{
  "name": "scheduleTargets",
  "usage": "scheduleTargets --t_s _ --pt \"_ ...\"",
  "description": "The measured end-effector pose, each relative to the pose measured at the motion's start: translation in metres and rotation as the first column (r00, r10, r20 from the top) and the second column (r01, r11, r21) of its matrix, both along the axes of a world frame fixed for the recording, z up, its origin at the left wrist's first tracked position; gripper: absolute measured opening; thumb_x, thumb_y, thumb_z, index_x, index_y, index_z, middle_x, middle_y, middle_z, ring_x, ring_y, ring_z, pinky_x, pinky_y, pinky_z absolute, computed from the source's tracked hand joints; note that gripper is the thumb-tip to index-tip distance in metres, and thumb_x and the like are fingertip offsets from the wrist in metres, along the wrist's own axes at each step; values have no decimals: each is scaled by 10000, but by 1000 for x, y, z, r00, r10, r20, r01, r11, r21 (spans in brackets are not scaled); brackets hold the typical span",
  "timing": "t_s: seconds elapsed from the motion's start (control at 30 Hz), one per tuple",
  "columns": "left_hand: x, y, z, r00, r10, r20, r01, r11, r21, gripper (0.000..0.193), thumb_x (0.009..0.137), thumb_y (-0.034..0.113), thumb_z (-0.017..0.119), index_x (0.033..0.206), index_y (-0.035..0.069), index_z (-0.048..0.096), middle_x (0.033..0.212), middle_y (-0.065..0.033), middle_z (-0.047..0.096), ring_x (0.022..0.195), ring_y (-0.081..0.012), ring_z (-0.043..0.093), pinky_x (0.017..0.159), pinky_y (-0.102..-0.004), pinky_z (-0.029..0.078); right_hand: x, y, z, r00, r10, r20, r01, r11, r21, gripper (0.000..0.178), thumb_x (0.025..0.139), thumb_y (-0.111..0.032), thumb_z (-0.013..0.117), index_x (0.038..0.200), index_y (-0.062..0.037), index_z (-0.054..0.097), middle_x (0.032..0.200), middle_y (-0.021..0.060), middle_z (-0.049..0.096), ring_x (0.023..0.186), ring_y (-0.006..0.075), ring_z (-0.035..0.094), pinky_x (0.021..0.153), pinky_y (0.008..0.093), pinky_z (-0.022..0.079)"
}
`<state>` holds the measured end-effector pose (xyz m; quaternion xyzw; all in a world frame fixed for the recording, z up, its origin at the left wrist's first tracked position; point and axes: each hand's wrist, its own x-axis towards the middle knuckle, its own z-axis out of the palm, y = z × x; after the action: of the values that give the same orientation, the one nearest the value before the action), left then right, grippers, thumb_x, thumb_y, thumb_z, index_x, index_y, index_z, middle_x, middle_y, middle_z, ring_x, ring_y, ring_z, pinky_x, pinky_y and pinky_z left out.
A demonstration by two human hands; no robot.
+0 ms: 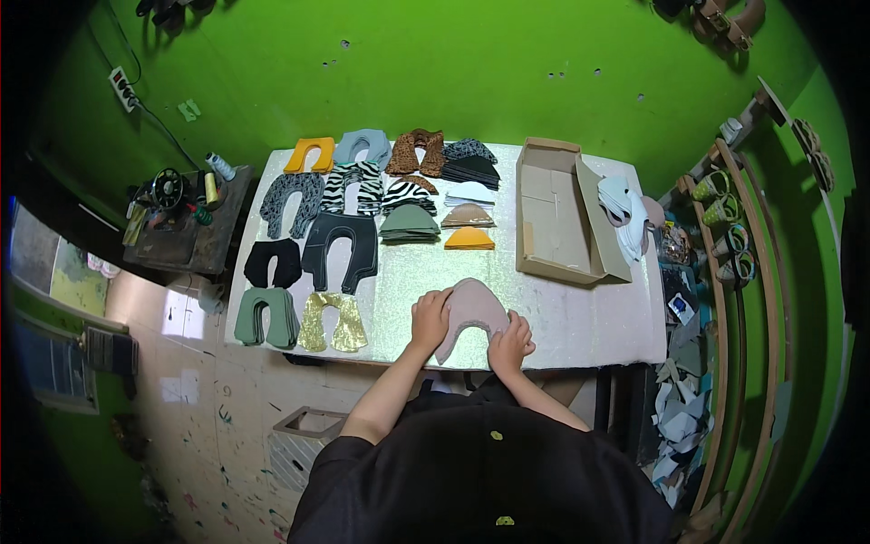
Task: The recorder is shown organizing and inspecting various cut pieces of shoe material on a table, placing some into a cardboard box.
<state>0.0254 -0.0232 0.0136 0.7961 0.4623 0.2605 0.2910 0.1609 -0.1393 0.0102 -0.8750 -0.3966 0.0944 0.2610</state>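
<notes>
A stack of dusty-pink U-shaped cut pieces (474, 299), which look like shoe uppers, lies near the front edge of the table with its curve pointing away from me. My left hand (432, 319) grips its left side, fingers bent over the edge. On the other leg, my right hand (513, 344) is closed around the side near the tip. Left of them are a gold U-shaped piece (316, 326) and a stack of green U-shaped pieces (263, 317). Beyond lie black U-shaped pieces (317, 245) and half-round stacks in green (410, 224) and yellow (469, 239).
An open cardboard box (550, 249) stands on the white table (616, 326) at right, with white pieces (622, 216) beside it. A sewing machine (168, 189) is at far left. Sandals hang on a wooden rack (739, 199) at right, above a heap of scraps (680, 417).
</notes>
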Motion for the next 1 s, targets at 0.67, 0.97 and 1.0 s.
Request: scheduleTargets --t_s 0.67,0.97,1.0 --pt "0 -33 22 991 -44 -127 39 998 -41 925 627 277 749 1353 -23 260 1296 -233 364 1197 -382 360 989 -463 282 6 7 21 998 8 -58 -18 986 -167 798 634 -289 675 1324 -58 347 1236 197 425 1128 348 419 939 503 262" --pt "-7 -24 27 912 -48 -407 -75 956 -282 601 567 262 726 1051 -11 498 1003 -150 512 997 -315 458 857 -412 346 5 15 29 995 64 -73 -83 951 -297 578 634 -257 665 1121 -29 453 1086 159 527 1060 302 479 866 470 268" --pt "-6 -25 27 914 -40 -403 -81 957 -280 601 567 262 726 1051 -11 498 1003 -150 512 997 -315 458 857 -412 346 3 14 25 997 69 -27 -73 969 -235 560 632 -254 659 1106 -40 449 1054 163 552 1028 305 506 862 458 266"
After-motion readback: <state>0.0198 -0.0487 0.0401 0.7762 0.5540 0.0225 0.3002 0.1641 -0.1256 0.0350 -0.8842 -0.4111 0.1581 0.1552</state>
